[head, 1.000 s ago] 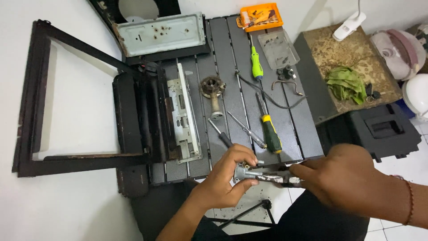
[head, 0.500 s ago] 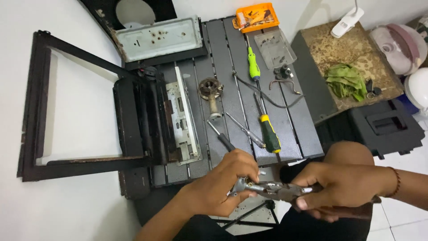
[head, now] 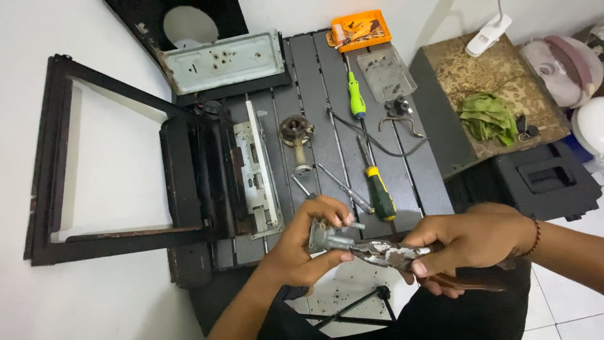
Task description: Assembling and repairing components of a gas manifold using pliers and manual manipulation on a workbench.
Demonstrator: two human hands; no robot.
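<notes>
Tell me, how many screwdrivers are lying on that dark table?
3: a light green-handled screwdriver near the top, a yellow-and-green-handled one mid-table, and a thin clear-handled one left of it. Others may be hidden.

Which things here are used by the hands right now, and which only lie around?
In use:
left hand holding a small metal part
right hand gripping rusty pliers on that part

Lying about:
green screwdriver
yellow-handled screwdriver
orange tray
green cloth
black frame
</notes>
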